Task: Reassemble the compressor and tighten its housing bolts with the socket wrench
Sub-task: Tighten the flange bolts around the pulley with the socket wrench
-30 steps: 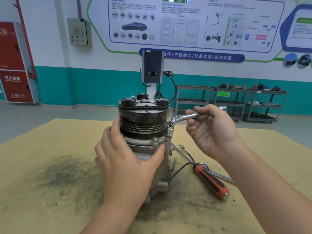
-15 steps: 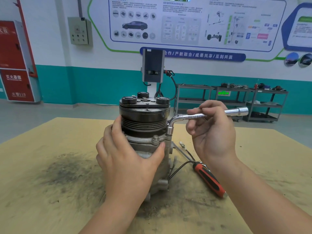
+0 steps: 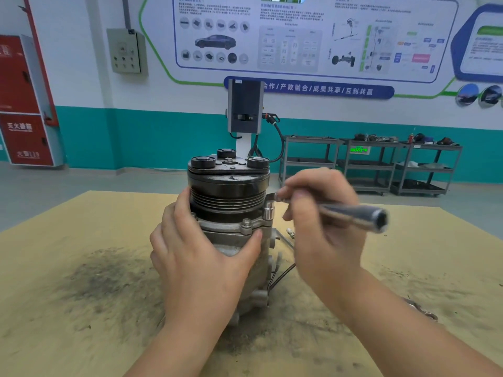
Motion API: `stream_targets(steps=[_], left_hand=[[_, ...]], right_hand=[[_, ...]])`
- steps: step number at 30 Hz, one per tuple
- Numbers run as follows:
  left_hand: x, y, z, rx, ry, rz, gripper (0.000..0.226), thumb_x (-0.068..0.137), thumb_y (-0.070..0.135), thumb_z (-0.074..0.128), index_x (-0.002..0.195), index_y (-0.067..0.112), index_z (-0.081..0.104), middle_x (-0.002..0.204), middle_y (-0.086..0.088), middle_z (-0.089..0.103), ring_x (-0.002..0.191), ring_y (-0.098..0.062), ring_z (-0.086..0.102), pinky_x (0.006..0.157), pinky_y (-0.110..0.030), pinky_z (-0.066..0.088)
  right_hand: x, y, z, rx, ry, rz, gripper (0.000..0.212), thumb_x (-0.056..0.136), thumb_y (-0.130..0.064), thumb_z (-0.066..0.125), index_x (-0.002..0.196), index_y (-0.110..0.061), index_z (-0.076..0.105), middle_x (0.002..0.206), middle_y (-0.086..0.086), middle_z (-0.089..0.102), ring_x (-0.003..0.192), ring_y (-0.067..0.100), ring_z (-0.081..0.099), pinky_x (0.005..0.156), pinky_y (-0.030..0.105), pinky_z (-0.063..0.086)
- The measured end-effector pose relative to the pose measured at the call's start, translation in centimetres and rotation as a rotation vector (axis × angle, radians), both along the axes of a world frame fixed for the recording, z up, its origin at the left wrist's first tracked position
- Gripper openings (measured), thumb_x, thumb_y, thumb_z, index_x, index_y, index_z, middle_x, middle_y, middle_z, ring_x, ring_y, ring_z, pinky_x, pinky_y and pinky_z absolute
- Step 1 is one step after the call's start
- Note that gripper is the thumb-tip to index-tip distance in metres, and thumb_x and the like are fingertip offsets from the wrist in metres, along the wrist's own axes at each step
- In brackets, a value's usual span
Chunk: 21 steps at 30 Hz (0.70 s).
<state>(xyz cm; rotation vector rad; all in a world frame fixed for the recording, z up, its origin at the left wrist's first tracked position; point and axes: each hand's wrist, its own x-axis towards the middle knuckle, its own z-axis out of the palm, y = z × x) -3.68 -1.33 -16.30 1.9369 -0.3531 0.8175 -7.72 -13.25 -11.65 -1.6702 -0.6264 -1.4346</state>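
Silver cast-metal compressor (image 3: pixel 239 240) with a black grooved pulley (image 3: pixel 228 195) on top stands upright mid-table on a tan, soot-stained table (image 3: pixel 81 268). Left hand (image 3: pixel 201 257) wraps the housing from the near-left side, fingers curled round the back, thumb pressed on the front just under a flange bolt (image 3: pixel 246 222). Right hand (image 3: pixel 324 224) grips the chrome L-shaped socket wrench (image 3: pixel 353 213), fingers clenched around its shaft; the handle points right and toward the camera, blurred. The wrench's socket end (image 3: pixel 269 213) sits straight down on a bolt at the right edge of the flange. Black wires (image 3: pixel 280 276) trail from the compressor's right side. Far back: grey metal shelving carts (image 3: pixel 367 164), red cabinet (image 3: pixel 24 104) far left.
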Motion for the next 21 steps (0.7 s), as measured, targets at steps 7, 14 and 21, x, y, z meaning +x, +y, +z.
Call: stream_targets(steps=[7, 14, 21], left_hand=[[0.0, 0.0, 0.0, -0.012, -0.009, -0.011, 0.105, 0.061, 0.061, 0.071, 0.147, 0.019, 0.028, 0.144, -0.007, 0.042, 0.130, -0.025, 0.030, 0.107, -0.052, 0.033], [0.0, 0.1, 0.0, 0.004, -0.006, -0.022, 0.104, 0.062, 0.063, 0.068, 0.147, 0.020, 0.027, 0.145, -0.005, 0.041, 0.131, -0.023, 0.029, 0.107, -0.050, 0.032], [-0.1, 0.1, 0.0, 0.010, -0.005, -0.011, 0.104, 0.062, 0.063, 0.067, 0.147, 0.018, 0.028, 0.144, -0.006, 0.042, 0.130, -0.024, 0.031, 0.106, -0.051, 0.033]], right_hand=[[-0.5, 0.0, 1.8, -0.088, 0.108, -0.138, 0.004, 0.097, -0.021, 0.047, 0.096, -0.023, 0.051, 0.082, -0.003, 0.059, 0.068, 0.010, 0.058, 0.061, 0.023, 0.048], [0.4, -2.8, 2.6, 0.728, 0.363, 0.332, 0.013, 0.098, -0.001, 0.038, 0.096, -0.013, 0.043, 0.061, 0.006, 0.065, 0.044, 0.019, 0.055, 0.045, 0.026, 0.045], [1.2, -3.5, 2.3, 0.956, 0.479, 0.569, 0.009, 0.097, -0.004, 0.039, 0.096, -0.009, 0.047, 0.059, 0.010, 0.063, 0.044, 0.018, 0.053, 0.044, 0.024, 0.045]])
